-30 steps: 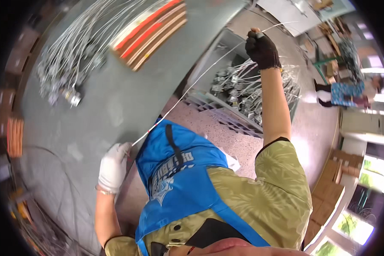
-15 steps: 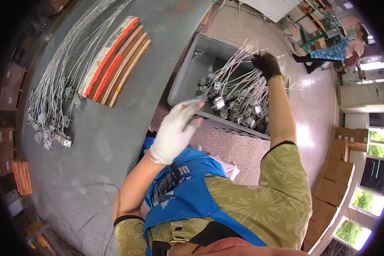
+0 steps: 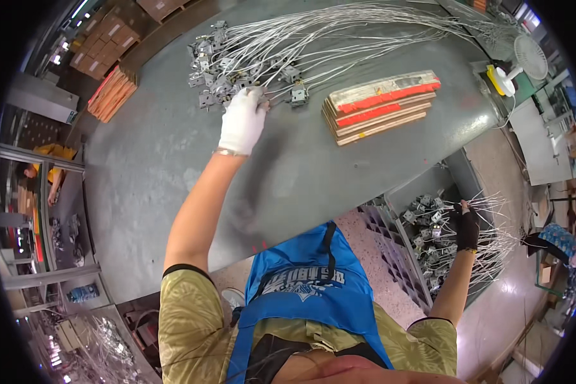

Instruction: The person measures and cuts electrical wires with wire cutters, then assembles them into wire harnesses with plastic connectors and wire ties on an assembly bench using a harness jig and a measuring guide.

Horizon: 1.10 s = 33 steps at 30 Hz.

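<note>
A pile of small grey metal parts (image 3: 214,67) with long white cables (image 3: 339,32) lies on the far side of the grey table. My left hand (image 3: 242,125), in a white glove, reaches to the near edge of this pile. Its fingers are bent together at the cable ends; what they pinch is hidden. Down at the right, my right hand (image 3: 466,230), in a dark glove, rests among the white wires of similar metal parts (image 3: 424,224) in a grey crate (image 3: 400,237). Its fingers are too dark and covered to read.
Stacked wooden boards (image 3: 381,105) with red edges lie on the table (image 3: 301,173), right of my left hand. Another board stack (image 3: 112,93) is at the far left. A white fan (image 3: 530,57) stands beyond the table's right end. People are at both sides.
My view has swung left toward the table. My left hand has gone from beside the crate to the cabled parts on the table. My right hand stays over the crate.
</note>
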Each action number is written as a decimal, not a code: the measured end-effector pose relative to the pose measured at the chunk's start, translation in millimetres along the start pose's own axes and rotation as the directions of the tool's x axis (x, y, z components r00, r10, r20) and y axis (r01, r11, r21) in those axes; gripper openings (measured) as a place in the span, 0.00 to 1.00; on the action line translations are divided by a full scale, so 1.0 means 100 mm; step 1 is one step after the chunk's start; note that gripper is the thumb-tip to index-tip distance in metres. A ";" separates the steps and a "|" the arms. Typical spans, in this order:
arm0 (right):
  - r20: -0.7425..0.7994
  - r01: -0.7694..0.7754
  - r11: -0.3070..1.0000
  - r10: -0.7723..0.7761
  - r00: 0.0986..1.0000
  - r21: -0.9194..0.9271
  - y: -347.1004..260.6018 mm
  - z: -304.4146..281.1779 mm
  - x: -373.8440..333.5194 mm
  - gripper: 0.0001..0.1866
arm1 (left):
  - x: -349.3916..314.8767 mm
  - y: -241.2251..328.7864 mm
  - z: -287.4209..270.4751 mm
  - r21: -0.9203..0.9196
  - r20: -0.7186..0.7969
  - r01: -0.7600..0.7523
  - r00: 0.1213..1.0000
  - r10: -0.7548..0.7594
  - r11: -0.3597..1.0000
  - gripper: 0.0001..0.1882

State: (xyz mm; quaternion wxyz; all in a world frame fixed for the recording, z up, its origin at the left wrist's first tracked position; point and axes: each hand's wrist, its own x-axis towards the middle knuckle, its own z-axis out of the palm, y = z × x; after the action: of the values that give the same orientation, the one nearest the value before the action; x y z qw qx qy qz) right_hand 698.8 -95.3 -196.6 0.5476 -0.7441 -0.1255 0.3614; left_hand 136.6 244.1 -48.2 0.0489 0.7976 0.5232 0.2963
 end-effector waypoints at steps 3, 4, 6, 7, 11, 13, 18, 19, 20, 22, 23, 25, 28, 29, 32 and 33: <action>0.105 0.156 0.984 -0.146 0.984 -0.091 -0.55 0.49 -0.39 0.17 | 0.08 -0.03 0.27 0.289 0.081 -0.028 0.997 0.005 0.957 0.19; 0.138 0.153 0.986 -0.143 0.980 -0.068 -0.70 0.66 -0.52 0.16 | 0.03 -0.02 0.31 0.246 0.077 -0.024 0.997 0.005 0.969 0.21; 0.205 0.172 0.984 -0.159 0.966 -0.050 -0.96 1.02 -0.79 0.16 | -0.15 0.03 0.31 0.070 0.152 0.035 0.987 -0.046 0.997 0.22; 0.293 0.223 0.975 -0.210 0.933 -0.012 -1.05 1.21 -0.94 0.17 | -0.27 0.05 0.25 -0.027 0.145 0.057 0.988 -0.053 0.998 0.19; 0.602 0.275 0.961 -0.203 0.772 -0.029 -1.28 2.16 -1.54 0.20 | -0.74 0.02 -0.45 -0.209 0.736 0.623 0.608 -0.298 0.754 0.14; 0.788 0.051 0.998 -0.013 0.616 -0.023 -1.34 2.73 -1.81 0.26 | -1.09 0.08 -0.89 -0.335 0.735 0.711 0.608 -0.300 0.618 0.12; 0.927 -0.456 0.882 0.062 0.369 0.122 -1.51 4.21 -2.20 0.23 | -2.03 0.05 -1.79 -0.139 0.618 0.635 0.655 -0.435 0.760 0.08; 0.936 -0.471 0.874 0.056 0.348 0.123 -1.62 4.42 -2.17 0.23 | -2.24 -0.02 -1.95 -0.124 0.547 0.551 0.732 -0.406 0.825 0.07; 0.937 -0.486 0.866 0.064 0.343 0.119 -1.74 4.60 -2.11 0.22 | -2.44 -0.12 -2.06 -0.110 0.441 0.524 0.787 -0.431 0.845 0.08; 0.889 -0.477 0.855 0.044 0.455 0.202 -1.98 4.90 -2.05 0.12 | -2.83 -0.40 -2.32 0.005 0.215 0.452 0.870 -0.443 0.892 0.12; 0.876 -0.481 0.835 -0.002 0.482 0.267 -2.10 4.97 -2.00 0.10 | -3.03 -0.57 -2.41 0.059 0.085 0.502 0.859 -0.505 0.863 0.14; 0.876 -0.535 0.775 -0.049 0.479 0.336 -2.39 5.02 -1.91 0.07 | -3.32 -1.02 -2.55 0.280 -0.205 0.475 0.878 -0.431 0.834 0.12; 0.891 -0.574 0.705 -0.189 0.413 0.416 -2.66 4.84 -2.00 0.05 | -3.72 -1.55 -2.65 0.276 -0.450 0.617 0.760 -0.468 0.737 0.11; 0.867 -0.579 0.682 -0.173 0.467 0.448 -2.75 4.74 -2.06 0.05 | -3.80 -1.68 -2.62 0.247 -0.469 0.585 0.770 -0.433 0.772 0.11; 0.850 -0.354 0.775 -0.447 0.277 0.523 -2.86 4.18 -2.27 0.06 | -3.83 -1.85 -2.42 0.247 -0.491 0.510 0.799 -0.347 0.824 0.10; 0.802 -0.190 0.802 -0.484 0.349 0.567 -2.88 3.91 -2.30 0.07 | -3.78 -1.82 -2.32 0.350 -0.449 0.462 0.846 -0.287 0.815 0.10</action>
State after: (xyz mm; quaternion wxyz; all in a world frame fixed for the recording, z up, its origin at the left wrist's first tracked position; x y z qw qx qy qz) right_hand 332.1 160.7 102.2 0.6061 -0.1896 -0.3673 0.6796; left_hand -236.4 -55.1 -87.7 -0.1772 0.5937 0.7255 0.2996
